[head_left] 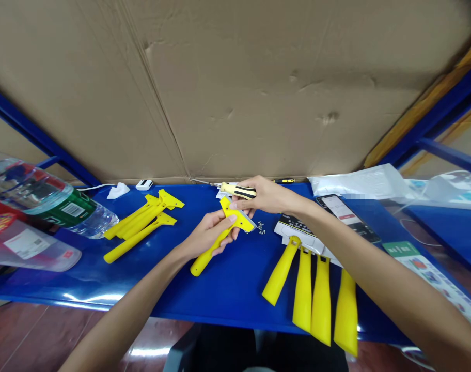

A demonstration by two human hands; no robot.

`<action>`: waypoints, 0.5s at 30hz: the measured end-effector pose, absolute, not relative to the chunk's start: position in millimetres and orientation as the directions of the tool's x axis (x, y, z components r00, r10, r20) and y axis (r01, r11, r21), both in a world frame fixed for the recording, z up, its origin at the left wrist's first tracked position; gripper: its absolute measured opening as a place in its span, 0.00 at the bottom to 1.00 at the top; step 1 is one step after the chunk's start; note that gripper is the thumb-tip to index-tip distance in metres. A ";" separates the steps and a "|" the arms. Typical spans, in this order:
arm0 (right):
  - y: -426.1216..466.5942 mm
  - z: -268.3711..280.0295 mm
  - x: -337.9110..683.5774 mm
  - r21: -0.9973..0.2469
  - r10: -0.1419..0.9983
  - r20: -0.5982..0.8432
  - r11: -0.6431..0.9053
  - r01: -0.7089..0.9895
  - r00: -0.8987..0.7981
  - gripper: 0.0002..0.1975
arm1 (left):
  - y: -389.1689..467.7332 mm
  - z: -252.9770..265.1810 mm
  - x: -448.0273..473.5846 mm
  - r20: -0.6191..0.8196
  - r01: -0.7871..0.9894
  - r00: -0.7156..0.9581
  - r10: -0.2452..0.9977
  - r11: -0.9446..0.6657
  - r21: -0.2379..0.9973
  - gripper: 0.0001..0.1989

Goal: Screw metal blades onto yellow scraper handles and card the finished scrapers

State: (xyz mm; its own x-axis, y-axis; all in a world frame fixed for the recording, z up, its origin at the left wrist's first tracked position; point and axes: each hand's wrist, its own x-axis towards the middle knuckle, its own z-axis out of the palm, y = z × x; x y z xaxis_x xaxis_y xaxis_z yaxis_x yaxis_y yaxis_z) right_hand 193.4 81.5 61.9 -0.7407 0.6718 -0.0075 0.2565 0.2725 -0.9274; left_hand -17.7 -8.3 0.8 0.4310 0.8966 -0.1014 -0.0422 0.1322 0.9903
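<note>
My left hand (209,233) is closed around a yellow scraper (205,261), its wide head tilted up to the right with a thin metal blade along the edge. Just above that head, my right hand (267,194) grips a screwdriver (231,190) with a cream and black handle; its shaft points left, away from the scraper. The right fingers are close to the scraper head, but I cannot tell whether they touch it. Several small screws (261,228) lie loose beside the blade. More yellow scrapers (140,221) are piled on the left.
Several yellow handles (312,294) lie at the right, some overhanging the blue table's (235,305) front edge. Beyond them are a phone (346,214) and a white plastic bag (354,178). A large water bottle (73,206) and a clear plastic container (34,245) occupy the left end. Cardboard (235,93) stands behind.
</note>
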 end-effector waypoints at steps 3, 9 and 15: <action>82.6 60.7 193.5 -0.925 0.675 -0.009 0.275 0.263 -0.737 0.12 | -8.8 1.6 -17.4 -0.095 -0.023 0.426 0.900 0.116 0.993 0.19; 82.6 60.8 193.3 -0.932 0.673 -0.023 0.252 0.259 -0.739 0.15 | -11.3 3.0 -14.2 -0.065 -0.016 0.411 0.909 0.079 0.997 0.20; 80.0 57.7 189.5 -0.942 0.704 0.029 0.258 0.217 -0.710 0.15 | -10.7 -0.5 -18.4 -0.033 -0.008 0.421 0.906 0.040 0.999 0.19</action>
State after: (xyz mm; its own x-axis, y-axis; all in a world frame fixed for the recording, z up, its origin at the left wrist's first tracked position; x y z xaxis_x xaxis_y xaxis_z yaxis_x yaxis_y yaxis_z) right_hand 189.5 80.0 57.7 -0.7096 0.7040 0.0292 0.2169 0.2578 -0.9416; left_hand -18.4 -10.7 -0.5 0.4214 0.9063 -0.0326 -0.0079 0.0396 0.9992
